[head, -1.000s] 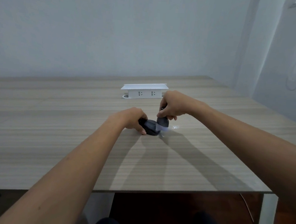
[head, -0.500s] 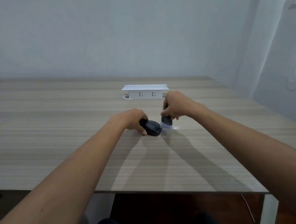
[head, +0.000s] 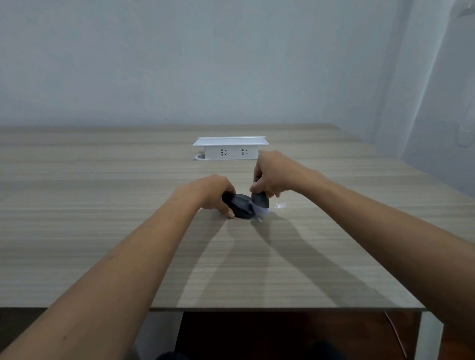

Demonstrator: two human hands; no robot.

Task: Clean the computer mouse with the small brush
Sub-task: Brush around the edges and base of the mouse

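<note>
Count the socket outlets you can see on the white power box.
2. Both sit side by side on the front face of the white power box at the table's far middle: left outlet, right outlet. Other faces are hidden, so more may exist.

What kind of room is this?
Probably an office or study room: a long wooden desk, a white pop-up power socket box set in it, and a computer mouse being brushed.

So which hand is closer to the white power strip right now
Right. The right hand grips the small brush just in front of the power strip's right end. The left hand holds the mouse lower in the view, nearer the person.
</note>
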